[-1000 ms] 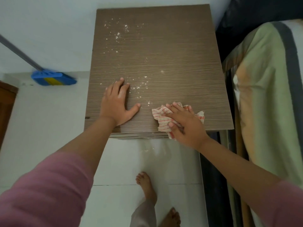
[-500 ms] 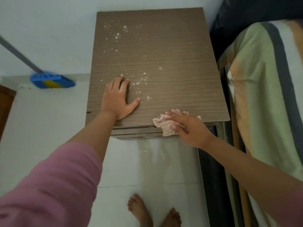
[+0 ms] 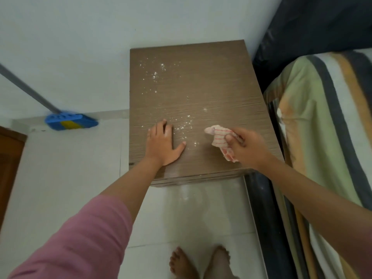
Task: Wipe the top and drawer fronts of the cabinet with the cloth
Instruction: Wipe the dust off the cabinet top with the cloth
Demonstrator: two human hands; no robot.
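Observation:
The brown wood-grain cabinet (image 3: 211, 81) stands against the white wall, seen from above. White powder specks (image 3: 155, 74) are scattered over its far left part and near its middle. My left hand (image 3: 164, 142) lies flat, fingers apart, on the near left of the top. My right hand (image 3: 246, 147) grips a bunched white cloth with red stripes (image 3: 219, 139), lifted just over the near right of the top. The drawer fronts show only as thin edges (image 3: 201, 178) under the front lip.
A bed with a striped green, orange and grey cover (image 3: 322, 137) runs along the cabinet's right side. A blue broom head (image 3: 69, 121) with a grey handle leans on the wall at left. My bare feet (image 3: 201, 262) stand on the white tiled floor.
My right hand has pulled the cloth off the front edge and raised it, bunched, over the top. The view has drawn back. My left hand has stayed put.

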